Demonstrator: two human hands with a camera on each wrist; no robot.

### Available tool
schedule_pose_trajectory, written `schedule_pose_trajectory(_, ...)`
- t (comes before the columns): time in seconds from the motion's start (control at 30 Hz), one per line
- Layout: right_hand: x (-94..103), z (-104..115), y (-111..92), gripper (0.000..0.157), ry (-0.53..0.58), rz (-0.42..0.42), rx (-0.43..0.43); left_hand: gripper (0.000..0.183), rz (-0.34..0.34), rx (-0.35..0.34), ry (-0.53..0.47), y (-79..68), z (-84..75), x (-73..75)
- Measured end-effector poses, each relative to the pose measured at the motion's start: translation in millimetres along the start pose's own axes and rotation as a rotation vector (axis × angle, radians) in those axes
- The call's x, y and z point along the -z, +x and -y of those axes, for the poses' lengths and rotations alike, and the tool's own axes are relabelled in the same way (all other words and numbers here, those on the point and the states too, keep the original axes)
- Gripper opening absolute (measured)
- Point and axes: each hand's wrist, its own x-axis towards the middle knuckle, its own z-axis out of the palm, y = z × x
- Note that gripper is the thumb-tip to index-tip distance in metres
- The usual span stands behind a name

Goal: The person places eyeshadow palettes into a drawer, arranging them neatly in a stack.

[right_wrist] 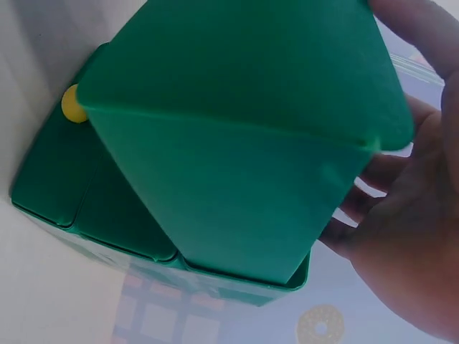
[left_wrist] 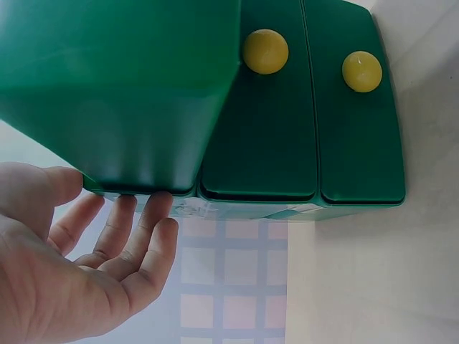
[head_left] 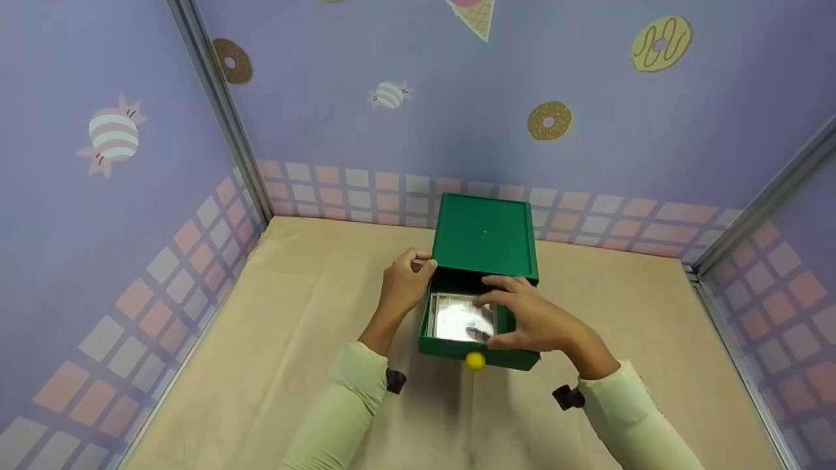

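Note:
A green cabinet [head_left: 484, 232] stands against the back wall, its top drawer [head_left: 513, 360] pulled out toward me. Inside the drawer, on its left side, lie flat, square, shiny pieces [head_left: 457, 320] that look like clear cases. My left hand [head_left: 405, 284] rests at the cabinet's left front edge, fingertips along its side and thumb near the drawer's edge. Over the drawer's right part, my right hand [head_left: 532, 316] reaches in with spread fingers. Its fingertips overlap the right edge of the shiny pieces, and its thumb is nearer the drawer front. A yellow knob [head_left: 475, 361] sits on that front.
Below the open drawer, the left wrist view shows a closed middle drawer [left_wrist: 276, 136] and a closed bottom drawer [left_wrist: 362, 143], each with a yellow knob. Beige cloth [head_left: 313, 313] covers the table. Patterned purple walls [head_left: 424, 137] enclose the back and both sides.

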Motion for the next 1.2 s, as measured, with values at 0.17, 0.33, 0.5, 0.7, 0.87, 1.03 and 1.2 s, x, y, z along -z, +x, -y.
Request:
schedule_pose_trajectory(0.17, 2.5, -2.2, -9.0, 0.055, 0.006, -0.097, -0.019, 0.028, -0.001, 0.008, -0.009, 0.3, 0.9, -1.5)
schedule_pose_trajectory(0.33, 3.6, -9.0, -23.3, 0.054, 0.016, -0.205, -0.123, 0.028, 0.004, 0.020, -0.021, -0.6, 0.4, -1.3)
schedule_pose_trajectory(0.5, 4.8, -24.0, -41.9, 0.053, 0.021, -0.307, -0.239, 0.028, 0.001, 0.005, -0.027, -0.3, 0.7, -1.0)
schedule_pose_trajectory(0.7, 5.0, -48.5, -70.8, 0.053, 0.017, -0.425, -0.358, 0.028, 0.001, 0.010, -0.027, -0.1, 1.4, -1.0)
schedule_pose_trajectory(0.87, -3.7, -66.8, -92.9, 0.062, -0.020, -0.421, -0.499, 0.028, 0.000, 0.012, -0.031, 0.0, 2.6, 0.2)
schedule_pose_trajectory(1.03, -17.9, -85.8, -117.3, 0.082, -0.043, -0.331, -0.694, 0.028, 0.006, 0.006, -0.031, 0.0, 1.6, 0.0)
schedule_pose_trajectory(1.2, -34.5, -104.2, -142.7, 0.101, -0.029, -0.245, -0.905, 0.027, 0.011, 0.011, -0.030, 0.5, 1.6, -0.1)
